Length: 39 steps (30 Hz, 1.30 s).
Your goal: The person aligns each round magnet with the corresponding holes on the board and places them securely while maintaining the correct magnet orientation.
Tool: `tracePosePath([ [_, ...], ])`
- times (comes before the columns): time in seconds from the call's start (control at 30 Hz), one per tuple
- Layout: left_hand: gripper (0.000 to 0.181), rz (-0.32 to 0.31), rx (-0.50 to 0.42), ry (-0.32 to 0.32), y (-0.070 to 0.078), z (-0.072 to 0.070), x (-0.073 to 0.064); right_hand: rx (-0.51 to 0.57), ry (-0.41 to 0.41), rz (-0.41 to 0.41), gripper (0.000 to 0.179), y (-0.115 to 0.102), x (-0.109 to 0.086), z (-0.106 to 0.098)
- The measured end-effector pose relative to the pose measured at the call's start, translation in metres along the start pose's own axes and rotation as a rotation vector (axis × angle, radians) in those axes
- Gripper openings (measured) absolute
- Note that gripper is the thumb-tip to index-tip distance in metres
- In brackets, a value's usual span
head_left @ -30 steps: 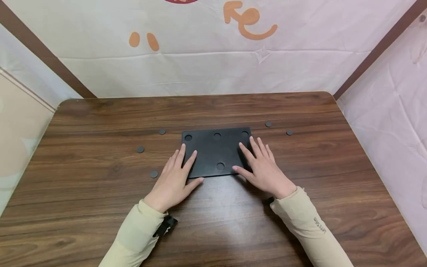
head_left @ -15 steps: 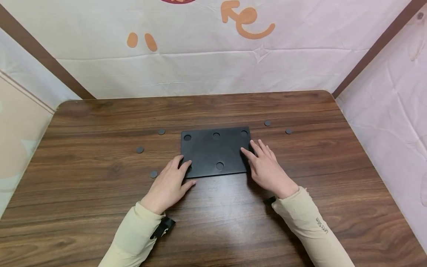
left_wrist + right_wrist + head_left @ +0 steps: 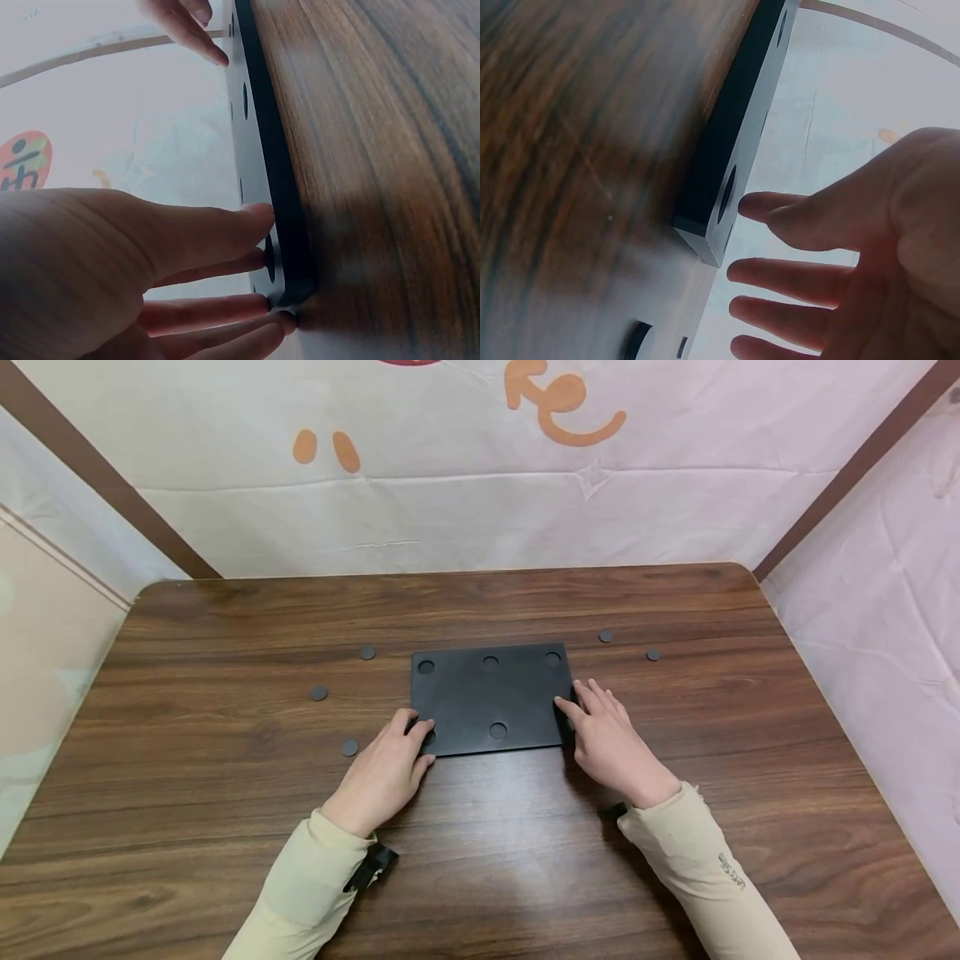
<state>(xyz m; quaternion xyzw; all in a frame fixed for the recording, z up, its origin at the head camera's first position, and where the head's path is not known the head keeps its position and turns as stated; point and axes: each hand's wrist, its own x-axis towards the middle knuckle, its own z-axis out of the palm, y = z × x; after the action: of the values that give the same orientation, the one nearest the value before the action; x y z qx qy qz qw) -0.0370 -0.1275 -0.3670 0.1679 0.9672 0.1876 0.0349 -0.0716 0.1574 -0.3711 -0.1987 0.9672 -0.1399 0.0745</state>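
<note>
A flat black rectangular board (image 3: 491,697) with several round recesses lies on the table. My left hand (image 3: 378,777) is at its near left corner, index finger over the top near a recess and other fingers along the left side. In the left wrist view, the thumb (image 3: 255,219) reaches the board's front upper edge, and the fingers are nearly straight. My right hand (image 3: 615,739) is beside the board's right edge, index fingertip overlapping the top. The right wrist view shows its fingers (image 3: 780,281) spread and extended, with nothing between them.
Small dark discs lie on the wooden table (image 3: 480,877). Three are left of the board: a far disc (image 3: 367,652), a middle disc (image 3: 318,692) and a near disc (image 3: 349,747). Two more discs (image 3: 605,636) are at the back right. A printed white cloth (image 3: 480,518) hangs behind.
Both hands have drawn back from over the board's top toward its sides, the left toward the near corner, the right outward. Board and discs stay in place.
</note>
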Motion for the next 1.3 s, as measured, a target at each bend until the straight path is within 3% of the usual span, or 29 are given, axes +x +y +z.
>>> tracePosePath([
  [0.4, 0.04, 0.002, 0.027, 0.001, -0.0014, 0.0008, 0.0024, -0.033, 0.018, 0.008, 0.042, 0.0016, -0.0012, 0.0002],
  [0.63, 0.041, -0.007, 0.027, -0.003, -0.0009, 0.0006, 0.003, -0.042, 0.08, 0.014, 0.035, 0.0027, -0.0013, 0.0001],
  [0.93, 0.039, -0.014, 0.04, 0.001, 0.0003, 0.0014, 0.0047, -0.033, 0.099, 0.094, 0.035, 0.0022, -0.0038, -0.0022],
  [1.3, 0.034, -0.006, 0.084, -0.001, 0.004, 0.0013, 0.0073, -0.05, 0.106, 0.123, 0.03, 0.0048, -0.0078, -0.0025],
])
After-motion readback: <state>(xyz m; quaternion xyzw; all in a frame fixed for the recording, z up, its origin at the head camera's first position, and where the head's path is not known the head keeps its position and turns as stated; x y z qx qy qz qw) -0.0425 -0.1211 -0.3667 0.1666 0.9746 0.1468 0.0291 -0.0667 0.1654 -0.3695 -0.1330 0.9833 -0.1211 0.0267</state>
